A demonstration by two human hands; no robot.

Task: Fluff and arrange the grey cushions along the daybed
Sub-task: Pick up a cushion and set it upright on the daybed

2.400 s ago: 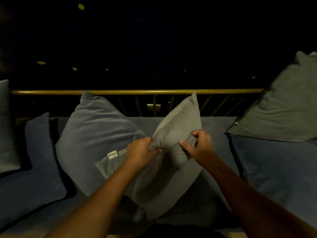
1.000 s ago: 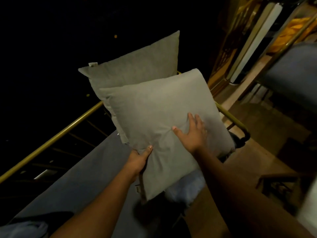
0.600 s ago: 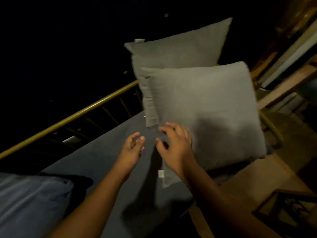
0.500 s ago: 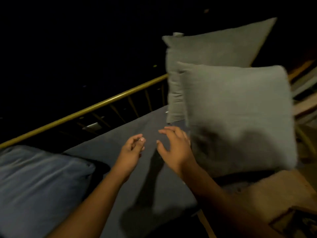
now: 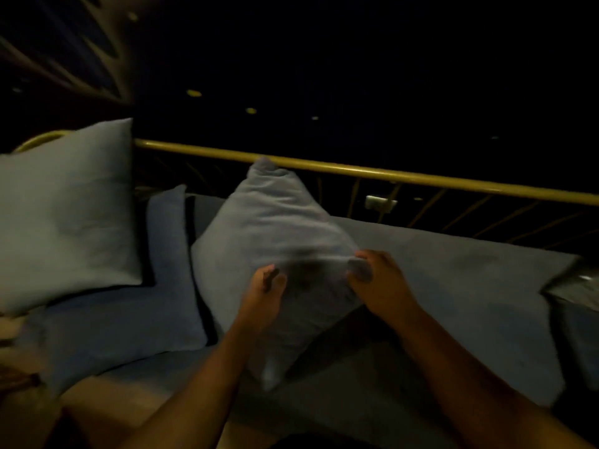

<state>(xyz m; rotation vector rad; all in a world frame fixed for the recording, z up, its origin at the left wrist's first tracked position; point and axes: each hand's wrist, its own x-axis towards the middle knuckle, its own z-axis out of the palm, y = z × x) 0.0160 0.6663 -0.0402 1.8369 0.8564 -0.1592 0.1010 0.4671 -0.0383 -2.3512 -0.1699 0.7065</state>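
Note:
A blue-grey cushion (image 5: 272,228) stands on one corner in the middle of the daybed mattress (image 5: 460,286), leaning toward the brass rail. My left hand (image 5: 264,296) pinches its front face near the lower middle. My right hand (image 5: 379,283) grips its right edge. A pale grey cushion (image 5: 64,215) leans upright at the far left end. A flat blue cushion (image 5: 129,306) lies below it on the mattress. The frame is motion-blurred and dim.
A brass rail (image 5: 389,175) with thin spokes runs behind the mattress. The corner of another cushion (image 5: 573,286) shows at the right edge. Wooden floor (image 5: 97,413) lies at the lower left. Beyond the rail it is dark.
My view has swung left, away from the two grey cushions stacked at the right end. Both hands, empty half a second ago, have taken hold of the blue-grey cushion in the middle.

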